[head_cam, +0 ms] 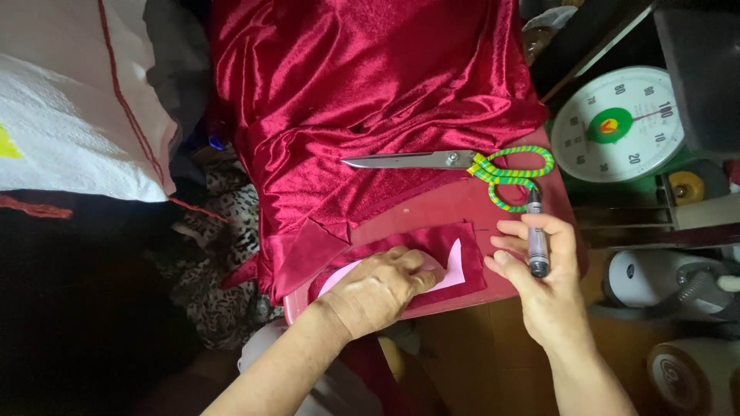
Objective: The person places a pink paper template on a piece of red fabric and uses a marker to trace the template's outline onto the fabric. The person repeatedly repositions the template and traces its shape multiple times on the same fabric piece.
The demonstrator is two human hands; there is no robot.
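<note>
Left hand (pixel 383 289) is down flat on a pink paper pattern (pixel 455 270), fingers spread and pressing it onto a small cut piece of dark red velvet (pixel 462 240) — nothing gripped there, just an open palm holding the paper in place. That little stack sits at the near edge of a small red table (pixel 462 206), close to its near left corner, with the pattern's pointed tip peeking out to the right of the fingers. Right hand (pixel 543 273) hovers just beside the velvet piece at the table's near right corner, fingers curled snugly around a dark marker (pixel 536 235); the marker stands roughly upright in the view, its far end pointing toward the scissors, and I cannot tell which end carries the tip. Scissors (pixel 455 162) lie shut across the middle of the table, blades pointing left, handles wrapped in green and yellow cord resting toward the right edge, just beyond the marker. A big heap of shiny crimson velvet (pixel 362 85) spills over the far and left sides of the table, a loose flap folded down near the left corner, touching the small piece. Off the right edge — a round white dial scale (pixel 620 127) on a green base; to the left, a white cloth with red stitching (pixel 77 108) and a leopard-print fabric (pixel 223 231) lower down.
</note>
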